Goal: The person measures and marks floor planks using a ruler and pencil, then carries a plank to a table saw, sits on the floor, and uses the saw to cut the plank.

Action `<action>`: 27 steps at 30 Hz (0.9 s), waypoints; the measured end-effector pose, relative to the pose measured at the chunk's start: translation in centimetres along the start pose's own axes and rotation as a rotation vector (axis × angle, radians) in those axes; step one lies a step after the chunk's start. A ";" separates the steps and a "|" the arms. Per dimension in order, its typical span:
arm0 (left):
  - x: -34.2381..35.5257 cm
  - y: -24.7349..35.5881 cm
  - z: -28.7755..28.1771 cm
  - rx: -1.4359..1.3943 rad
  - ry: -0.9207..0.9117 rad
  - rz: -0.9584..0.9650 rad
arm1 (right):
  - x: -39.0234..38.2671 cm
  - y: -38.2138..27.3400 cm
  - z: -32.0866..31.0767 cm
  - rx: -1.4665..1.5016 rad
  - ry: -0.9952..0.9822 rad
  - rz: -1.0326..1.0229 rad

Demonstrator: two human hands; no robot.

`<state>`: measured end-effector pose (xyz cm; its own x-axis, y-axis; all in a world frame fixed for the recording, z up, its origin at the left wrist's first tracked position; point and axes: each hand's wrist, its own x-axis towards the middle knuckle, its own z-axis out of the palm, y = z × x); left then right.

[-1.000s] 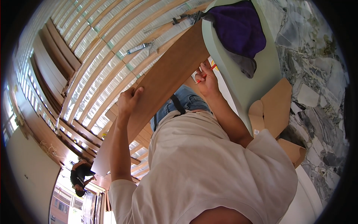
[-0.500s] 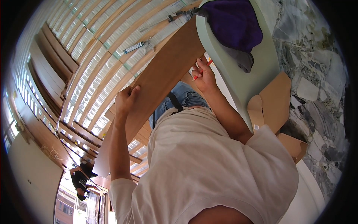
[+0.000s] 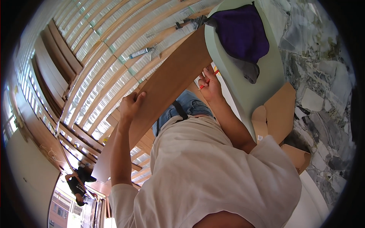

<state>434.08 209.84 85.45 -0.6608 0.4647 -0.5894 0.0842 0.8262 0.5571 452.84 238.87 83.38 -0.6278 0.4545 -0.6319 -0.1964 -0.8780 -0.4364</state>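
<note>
A long brown floorboard [image 3: 173,70] slants across in front of me, its far end against a pale green curved panel [image 3: 249,89]. My left hand [image 3: 132,106] is closed round the board's left edge, thumb on top and fingers hidden beneath. At the board's right edge, close to the green panel, is my right hand [image 3: 211,86]. Its fingers are curled round a red pencil [image 3: 217,72], and its fingertips touch the board's edge.
A purple and grey cloth [image 3: 243,36] lies on the green panel. Wooden battens [image 3: 97,70] over silvery sheeting carry a caulking gun [image 3: 140,52]. Brown boards [image 3: 49,78] are stacked far left. An opened cardboard box [image 3: 277,110] stands beside marble-patterned stone [image 3: 319,95]. Another person [image 3: 78,184] is lower left.
The view has shifted slightly, moving the board and both hands a little down and right in the picture. Both hands keep their holds. The other person's pose has changed.
</note>
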 end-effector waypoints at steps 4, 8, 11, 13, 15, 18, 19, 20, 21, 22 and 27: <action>-0.1 0.0 -0.1 -0.005 -0.006 0.011 | -0.1 -0.1 0.3 -0.016 -0.040 -0.015; -0.2 0.4 -0.3 -0.016 -0.004 0.010 | 0.0 -0.1 0.1 -0.033 -0.050 -0.017; -0.1 0.4 -0.1 -0.009 0.008 0.010 | 0.0 -0.1 0.0 -0.065 -0.049 -0.031; -0.3 0.6 -0.4 0.002 -0.004 0.005 | -0.2 -0.2 0.0 -0.087 -0.050 -0.044; -0.4 0.8 -0.6 0.000 -0.014 0.004 | -0.9 -0.4 0.2 -0.137 -0.017 -0.030; -0.2 0.6 -0.4 0.004 -0.016 0.016 | -2.9 -0.5 -0.1 -0.347 0.086 0.058; -0.2 0.5 -0.4 0.007 -0.006 0.022 | -3.6 -0.8 0.0 -0.351 0.086 0.056; -0.3 0.4 -0.4 0.003 -0.006 0.022 | -4.4 -1.4 0.5 -0.505 0.017 0.045; -0.3 0.4 -0.4 0.005 -0.009 0.021 | -5.2 -2.0 1.3 -0.660 -0.052 0.034; -0.1 0.4 -0.3 0.007 -0.014 0.023 | -6.1 -3.2 3.5 -0.888 -0.062 -0.119; -0.3 0.6 -0.3 -0.010 0.001 0.019 | -4.9 -11.4 11.4 -1.695 -0.206 -0.817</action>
<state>434.11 210.09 86.12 -0.6596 0.4803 -0.5781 0.0894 0.8138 0.5742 449.52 244.93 98.71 -0.8700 0.4908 0.0475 0.3147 0.6268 -0.7128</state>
